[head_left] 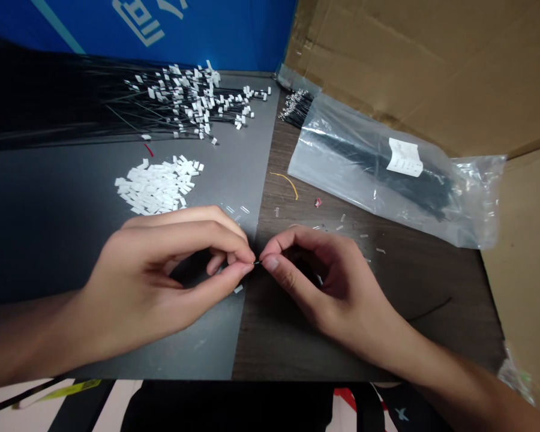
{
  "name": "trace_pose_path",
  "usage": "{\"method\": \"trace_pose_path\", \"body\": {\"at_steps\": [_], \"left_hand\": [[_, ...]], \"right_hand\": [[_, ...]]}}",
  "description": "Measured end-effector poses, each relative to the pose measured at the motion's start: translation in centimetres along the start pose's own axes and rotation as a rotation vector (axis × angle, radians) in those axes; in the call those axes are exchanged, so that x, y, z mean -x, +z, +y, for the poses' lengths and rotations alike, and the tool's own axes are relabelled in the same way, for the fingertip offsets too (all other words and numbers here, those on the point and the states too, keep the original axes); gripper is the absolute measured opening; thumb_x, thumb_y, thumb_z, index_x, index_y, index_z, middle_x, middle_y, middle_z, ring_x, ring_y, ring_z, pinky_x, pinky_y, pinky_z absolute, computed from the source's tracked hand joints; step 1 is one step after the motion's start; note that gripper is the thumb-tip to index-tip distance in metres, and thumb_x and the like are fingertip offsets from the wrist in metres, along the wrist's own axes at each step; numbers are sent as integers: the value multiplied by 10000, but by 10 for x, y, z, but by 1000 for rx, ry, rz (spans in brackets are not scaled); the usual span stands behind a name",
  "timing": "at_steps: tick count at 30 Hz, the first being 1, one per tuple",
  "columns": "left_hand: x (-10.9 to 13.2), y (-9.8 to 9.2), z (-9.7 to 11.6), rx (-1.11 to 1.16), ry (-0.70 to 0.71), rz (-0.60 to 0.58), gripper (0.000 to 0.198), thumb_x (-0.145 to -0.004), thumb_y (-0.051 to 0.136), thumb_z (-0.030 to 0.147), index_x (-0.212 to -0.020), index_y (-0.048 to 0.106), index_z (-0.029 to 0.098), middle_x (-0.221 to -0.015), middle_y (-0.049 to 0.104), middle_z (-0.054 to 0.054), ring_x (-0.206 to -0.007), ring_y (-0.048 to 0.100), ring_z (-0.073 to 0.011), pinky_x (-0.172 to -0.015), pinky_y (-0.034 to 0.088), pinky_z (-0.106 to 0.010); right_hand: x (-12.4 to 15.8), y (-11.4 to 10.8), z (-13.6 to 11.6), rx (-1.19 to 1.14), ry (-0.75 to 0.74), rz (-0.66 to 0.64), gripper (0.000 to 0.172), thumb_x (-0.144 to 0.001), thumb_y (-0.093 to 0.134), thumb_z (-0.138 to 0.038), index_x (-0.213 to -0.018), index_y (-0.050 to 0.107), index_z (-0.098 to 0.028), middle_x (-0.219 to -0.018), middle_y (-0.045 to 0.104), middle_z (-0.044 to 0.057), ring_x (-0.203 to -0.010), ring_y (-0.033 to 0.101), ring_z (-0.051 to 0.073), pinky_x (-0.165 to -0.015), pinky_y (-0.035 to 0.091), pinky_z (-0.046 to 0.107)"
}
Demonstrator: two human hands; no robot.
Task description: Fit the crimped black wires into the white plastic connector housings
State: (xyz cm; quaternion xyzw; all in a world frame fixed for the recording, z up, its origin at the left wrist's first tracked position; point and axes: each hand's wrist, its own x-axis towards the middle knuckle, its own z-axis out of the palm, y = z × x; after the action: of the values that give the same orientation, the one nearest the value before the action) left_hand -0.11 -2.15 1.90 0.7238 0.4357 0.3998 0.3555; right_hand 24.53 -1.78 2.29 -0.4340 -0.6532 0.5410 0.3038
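My left hand [184,264] and my right hand [315,276] meet near the table's middle, fingertips almost touching. Between them shows a tiny stretch of thin black wire [257,262] with a glint of metal. Thumb and index finger of each hand pinch it; the rest of its tip is hidden. Behind my right wrist, a black wire end [432,308] sticks out over the dark wood. Just beyond my left hand lies a pile of small white connector housings [157,186]. A single white piece [238,289] rests below the left fingertips.
Many black wires with white connectors [198,102] lie at the back left. A clear plastic bag [351,168] of black wires with metal ends is at the back right. Clear tube bits [363,236], a yellow strip [290,183] and cardboard [432,66] surround the workspace.
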Motion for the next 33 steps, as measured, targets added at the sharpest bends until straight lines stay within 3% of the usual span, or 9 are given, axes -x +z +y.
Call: {"method": "trace_pose_path", "body": {"at_steps": [4,16,22,25,28,33], "left_hand": [[2,-1,-2,9,-27,-3,224,-1031,813,136,-895,859,308,-914,883,5,-783,797,-180,-689,607,-307],[2,3,0,132,-106,9,218,-997,796,81,-870,860,246,-908,853,-4,-787,769,-137,-702,601,-245],[2,6,-1,213,-216,20,141,-959,866,137,-947,894,275,-994,873,-19,-903,840,-199,-789,693,-277],[0,3,-3,245,-270,-41,85,-938,906,170,-951,903,254,-994,885,-43,-878,844,-209,-767,711,-268],[0,0,-7,281,-295,-110,67,-964,895,186,-913,902,229,-905,868,-44,-783,800,-176,-699,665,-230],[5,1,-13,386,-308,-102,122,-1054,864,190,-968,933,242,-913,869,-30,-798,801,-143,-731,642,-189]], "right_hand": [[1,0,-1,71,-41,-3,87,-1129,829,-216,-1041,834,-215,-941,845,14,-808,752,165,-700,585,277],[3,4,0,102,-172,48,72,-1105,869,-182,-1042,852,-212,-962,862,26,-854,800,174,-782,639,292],[4,5,0,119,-184,108,104,-1087,836,-159,-1007,827,-224,-935,842,16,-812,766,171,-759,633,303],[3,4,0,131,-183,111,98,-1089,836,-164,-1012,827,-224,-934,836,13,-808,759,169,-754,632,307],[4,4,0,147,-185,104,92,-1092,839,-166,-1020,831,-224,-938,839,14,-805,763,168,-755,639,311],[4,4,-1,142,-189,92,73,-1088,842,-163,-1029,842,-206,-948,852,11,-801,773,153,-746,642,283]]}}
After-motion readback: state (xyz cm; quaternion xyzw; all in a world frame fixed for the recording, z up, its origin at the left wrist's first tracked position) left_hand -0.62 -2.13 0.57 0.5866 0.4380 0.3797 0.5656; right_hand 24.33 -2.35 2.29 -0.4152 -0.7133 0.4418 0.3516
